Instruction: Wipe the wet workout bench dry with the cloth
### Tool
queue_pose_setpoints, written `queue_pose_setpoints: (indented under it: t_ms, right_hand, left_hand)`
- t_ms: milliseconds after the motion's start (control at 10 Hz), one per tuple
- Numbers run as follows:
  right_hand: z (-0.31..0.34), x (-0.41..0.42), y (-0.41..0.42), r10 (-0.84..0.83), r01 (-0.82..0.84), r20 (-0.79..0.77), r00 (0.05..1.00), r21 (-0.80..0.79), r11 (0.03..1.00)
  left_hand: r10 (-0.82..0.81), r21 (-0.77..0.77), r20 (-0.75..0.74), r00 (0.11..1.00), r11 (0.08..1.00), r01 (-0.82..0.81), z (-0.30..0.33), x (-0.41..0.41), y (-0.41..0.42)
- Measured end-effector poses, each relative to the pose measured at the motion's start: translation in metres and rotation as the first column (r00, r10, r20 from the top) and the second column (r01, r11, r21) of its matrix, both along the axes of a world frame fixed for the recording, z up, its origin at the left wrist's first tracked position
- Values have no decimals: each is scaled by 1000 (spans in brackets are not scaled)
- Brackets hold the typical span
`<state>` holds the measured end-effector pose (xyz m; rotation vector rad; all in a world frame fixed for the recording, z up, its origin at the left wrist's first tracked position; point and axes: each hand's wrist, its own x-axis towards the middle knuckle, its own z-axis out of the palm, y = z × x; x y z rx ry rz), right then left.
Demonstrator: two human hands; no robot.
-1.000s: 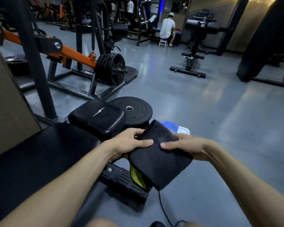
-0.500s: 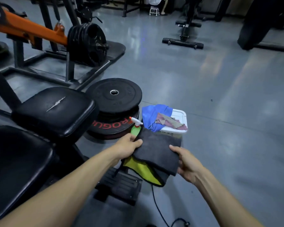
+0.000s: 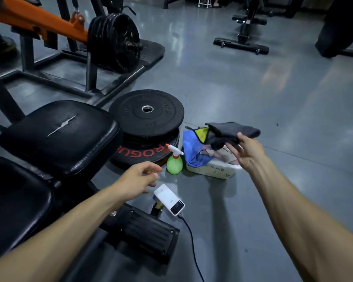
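The black padded workout bench fills the left side, its seat pad [image 3: 59, 135] with a torn slit in front of a second pad [image 3: 14, 200] at the lower left. My right hand [image 3: 248, 152] holds the dark grey cloth [image 3: 231, 132] with a yellow inner side loosely between thumb and fingers. The cloth hangs above a white box. My left hand [image 3: 140, 178] is empty, fingers loosely apart, hovering beside the seat pad and just left of a green spray bottle.
On the floor stand the green spray bottle [image 3: 174, 162], the white box [image 3: 214, 170] with a blue rag [image 3: 192, 148] in it, stacked black weight plates [image 3: 147, 112], and a white power bank [image 3: 169, 199] with a cable. An orange plate-loaded machine [image 3: 114, 41] stands behind.
My left hand has let go of the cloth and pulled back toward the bench. My right hand has carried the cloth right and over the white box. The view has tilted down.
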<state>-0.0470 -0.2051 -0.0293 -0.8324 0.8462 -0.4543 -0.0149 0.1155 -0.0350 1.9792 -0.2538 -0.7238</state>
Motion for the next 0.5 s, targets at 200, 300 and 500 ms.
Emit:
queue_pose_setpoints:
  t_ms: [200,300,500]
  right_hand:
    - [-19,-16,42,89,-80,-183,979,57,995]
    - [1,-25,81,247,-236,-165,955,88,968]
    - [68,-34,204,737,-734,-53,674,61,676]
  left_hand:
    - [44,-14,33,998,999,-43,18,-10,35]
    - [80,-57,79,994,996,-75,35,-24,62]
    - [285,-307,77,955,919,-250,89,-84,130]
